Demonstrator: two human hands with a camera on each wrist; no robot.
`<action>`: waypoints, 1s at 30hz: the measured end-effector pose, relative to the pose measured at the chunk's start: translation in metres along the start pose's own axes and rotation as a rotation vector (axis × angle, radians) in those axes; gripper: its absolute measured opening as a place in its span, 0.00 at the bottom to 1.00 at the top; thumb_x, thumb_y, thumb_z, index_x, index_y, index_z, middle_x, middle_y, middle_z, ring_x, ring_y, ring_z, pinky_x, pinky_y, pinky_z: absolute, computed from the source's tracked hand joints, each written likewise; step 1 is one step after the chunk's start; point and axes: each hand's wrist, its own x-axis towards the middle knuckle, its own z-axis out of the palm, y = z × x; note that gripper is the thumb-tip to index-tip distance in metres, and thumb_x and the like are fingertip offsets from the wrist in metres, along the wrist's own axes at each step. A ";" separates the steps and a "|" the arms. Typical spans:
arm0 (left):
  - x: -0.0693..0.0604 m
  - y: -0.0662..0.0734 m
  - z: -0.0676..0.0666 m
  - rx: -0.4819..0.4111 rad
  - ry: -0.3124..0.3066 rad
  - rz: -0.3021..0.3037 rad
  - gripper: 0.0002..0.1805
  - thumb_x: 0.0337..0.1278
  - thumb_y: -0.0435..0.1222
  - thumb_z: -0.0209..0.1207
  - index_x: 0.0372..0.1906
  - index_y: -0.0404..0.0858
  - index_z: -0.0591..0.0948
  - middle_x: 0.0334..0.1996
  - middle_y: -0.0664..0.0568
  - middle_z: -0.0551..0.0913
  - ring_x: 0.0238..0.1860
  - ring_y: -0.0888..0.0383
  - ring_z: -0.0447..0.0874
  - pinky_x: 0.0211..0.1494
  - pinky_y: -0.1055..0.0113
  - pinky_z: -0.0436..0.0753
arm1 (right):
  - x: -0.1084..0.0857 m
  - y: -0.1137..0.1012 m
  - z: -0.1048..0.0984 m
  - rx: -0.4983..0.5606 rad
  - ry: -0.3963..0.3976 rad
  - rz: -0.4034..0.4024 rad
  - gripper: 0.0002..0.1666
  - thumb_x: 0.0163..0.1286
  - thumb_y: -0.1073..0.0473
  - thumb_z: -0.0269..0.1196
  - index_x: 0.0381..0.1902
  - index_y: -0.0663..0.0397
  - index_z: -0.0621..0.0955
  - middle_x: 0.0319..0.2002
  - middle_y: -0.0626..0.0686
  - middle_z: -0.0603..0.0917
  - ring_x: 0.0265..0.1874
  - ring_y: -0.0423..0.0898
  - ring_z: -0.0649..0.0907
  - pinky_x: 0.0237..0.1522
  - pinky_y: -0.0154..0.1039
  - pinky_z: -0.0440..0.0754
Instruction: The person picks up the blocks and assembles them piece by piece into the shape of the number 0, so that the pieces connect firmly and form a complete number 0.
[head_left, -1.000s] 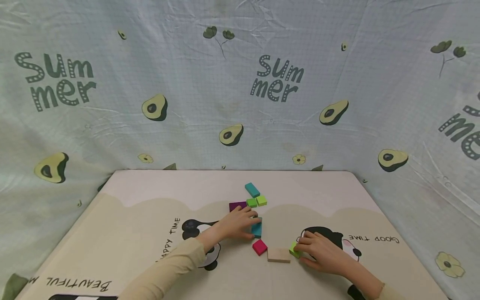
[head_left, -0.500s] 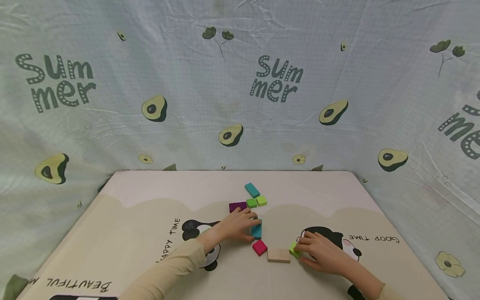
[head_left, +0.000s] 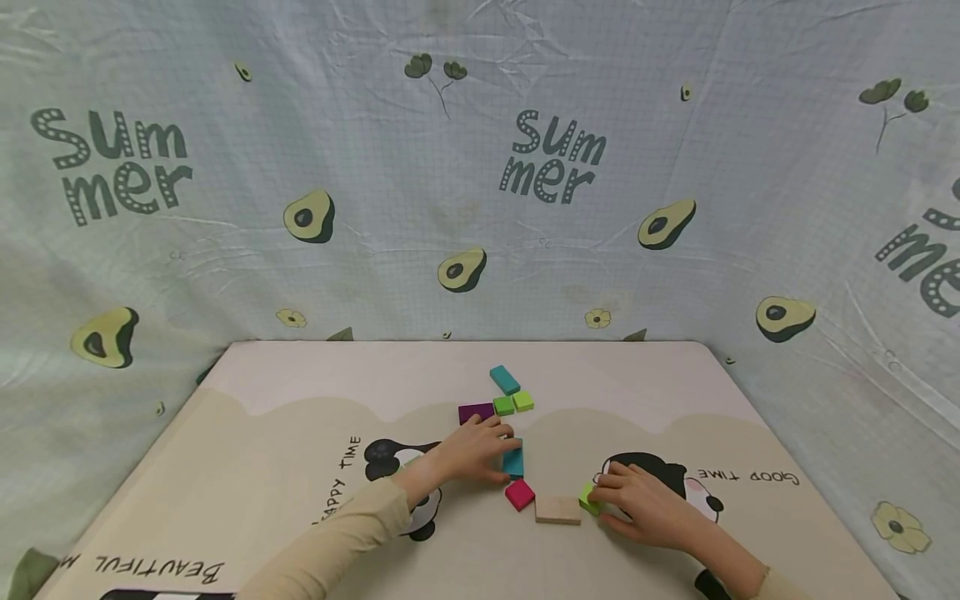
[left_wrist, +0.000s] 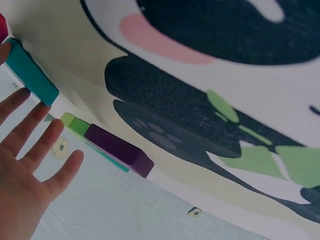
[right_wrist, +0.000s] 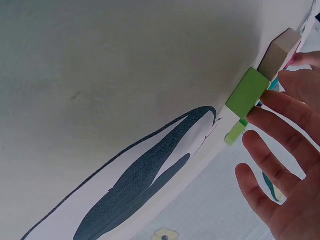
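Spread, fairly straight fingers of my left hand (head_left: pixel 472 452) (left_wrist: pixel 25 175) touch a teal block (head_left: pixel 513 461) (left_wrist: pixel 34 72), the thumb near one end and fingertips near the other. Just past that block's near end lies a red block (head_left: pixel 520 495). A pale wooden block (head_left: pixel 557 510) (right_wrist: pixel 275 57) lies right of the red one, with a light green block (head_left: pixel 588 500) (right_wrist: pixel 248 93) against its right end. My right hand (head_left: pixel 648 508) (right_wrist: pixel 295 165) touches the light green block with its forward fingers; the others extend free. The thumb's contact is unclear.
Beyond my left hand lie a purple block (head_left: pixel 476 412) (left_wrist: pixel 117 149), two small green blocks (head_left: pixel 504 406) (head_left: pixel 523 401) and another teal block (head_left: pixel 505 379). The printed table (head_left: pixel 300 375) ends at a patterned cloth (head_left: pixel 375 167).
The teal block under my left fingers has shifted slightly toward the near side, closer to the red block. Both hands have stayed almost in place.
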 end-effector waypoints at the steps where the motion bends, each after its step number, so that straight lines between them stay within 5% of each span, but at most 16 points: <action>1: 0.000 0.000 0.000 0.000 0.001 0.000 0.27 0.47 0.57 0.56 0.53 0.50 0.74 0.47 0.58 0.77 0.46 0.61 0.70 0.41 0.69 0.69 | 0.000 0.000 0.000 0.001 -0.004 0.002 0.12 0.47 0.55 0.68 0.32 0.41 0.80 0.30 0.37 0.78 0.30 0.34 0.66 0.31 0.30 0.67; 30: -0.003 -0.001 0.002 0.021 0.015 0.004 0.27 0.47 0.59 0.55 0.52 0.51 0.74 0.46 0.57 0.76 0.45 0.61 0.70 0.39 0.70 0.68 | -0.001 0.001 0.002 -0.011 0.009 0.006 0.12 0.47 0.54 0.68 0.32 0.40 0.80 0.30 0.36 0.78 0.30 0.33 0.65 0.30 0.28 0.64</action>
